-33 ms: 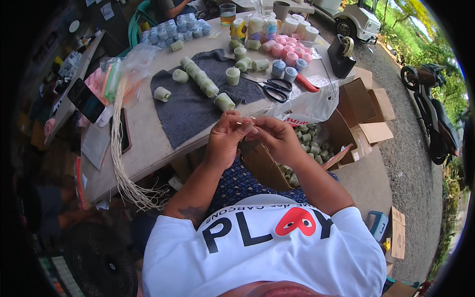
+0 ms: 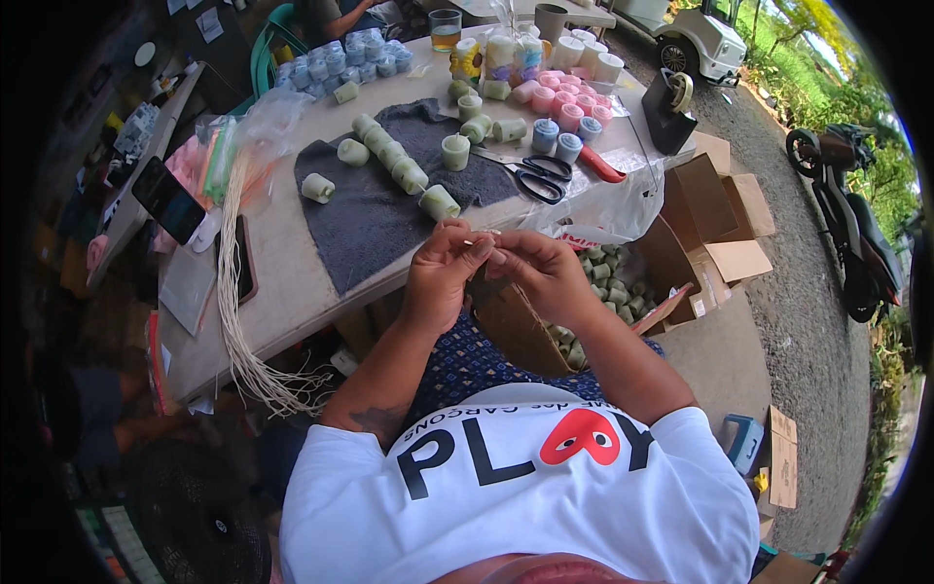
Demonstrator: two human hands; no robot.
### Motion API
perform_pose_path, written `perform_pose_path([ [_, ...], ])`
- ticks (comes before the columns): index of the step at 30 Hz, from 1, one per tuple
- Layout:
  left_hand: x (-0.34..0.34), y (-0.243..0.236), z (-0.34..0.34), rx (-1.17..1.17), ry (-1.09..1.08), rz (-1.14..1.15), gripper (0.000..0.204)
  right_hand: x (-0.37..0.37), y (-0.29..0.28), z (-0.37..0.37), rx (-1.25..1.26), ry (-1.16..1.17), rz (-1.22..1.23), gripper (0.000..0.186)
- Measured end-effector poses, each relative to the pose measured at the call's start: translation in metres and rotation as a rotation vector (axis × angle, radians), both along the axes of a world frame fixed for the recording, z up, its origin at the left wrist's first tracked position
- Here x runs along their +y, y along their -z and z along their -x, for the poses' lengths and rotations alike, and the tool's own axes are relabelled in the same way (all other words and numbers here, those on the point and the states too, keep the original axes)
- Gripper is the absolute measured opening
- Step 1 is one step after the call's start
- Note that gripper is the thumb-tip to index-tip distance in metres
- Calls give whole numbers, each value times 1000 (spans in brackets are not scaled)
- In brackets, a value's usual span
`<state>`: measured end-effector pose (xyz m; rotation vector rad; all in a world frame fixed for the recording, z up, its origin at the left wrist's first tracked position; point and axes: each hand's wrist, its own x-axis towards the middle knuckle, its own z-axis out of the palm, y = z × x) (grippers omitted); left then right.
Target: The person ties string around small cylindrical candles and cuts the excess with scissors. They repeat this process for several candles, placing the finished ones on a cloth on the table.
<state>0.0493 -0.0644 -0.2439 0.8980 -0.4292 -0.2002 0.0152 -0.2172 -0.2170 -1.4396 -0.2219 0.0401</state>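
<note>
Close together in front of me, at the table's near edge, my left hand (image 2: 443,277) and my right hand (image 2: 540,273) are both closed in a pinch. Between their fingertips is a short piece of pale wick (image 2: 495,233), mostly covered by the fingers. Just beyond them a pale green candle (image 2: 440,202) lies tilted on a dark grey cloth (image 2: 345,229). A row of green candles (image 2: 392,156) lies end to end behind it, and another green candle (image 2: 455,153) stands upright. A long bundle of pale wicks (image 2: 230,282) hangs over the table's left edge.
Black-handled scissors (image 2: 541,178) and a red-handled tool (image 2: 602,165) lie to the right. Blue candles (image 2: 368,71) and pink candles (image 2: 564,97) stand farther back. An open cardboard box (image 2: 516,326) below my right arm holds several green candles. A phone (image 2: 168,199) is propped at left.
</note>
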Motion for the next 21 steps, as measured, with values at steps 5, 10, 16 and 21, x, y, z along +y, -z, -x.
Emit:
perform_pose_path([
  [5, -7, -14, -2, -95, -104, -102, 6, -12, -3, -1, -81, 38, 142, 18],
  [10, -20, -9, -6, -139, -90, -60, 13, -11, -10, -1, 15, -11, -134, 20],
  [16, -25, -21, -6, -23, -40, -101, 20, -24, -8, -6, -64, 60, -37, 19],
  [21, -27, -26, -4, -131, -108, -164, 20, -24, -11, -3, -138, 119, 122, 17],
])
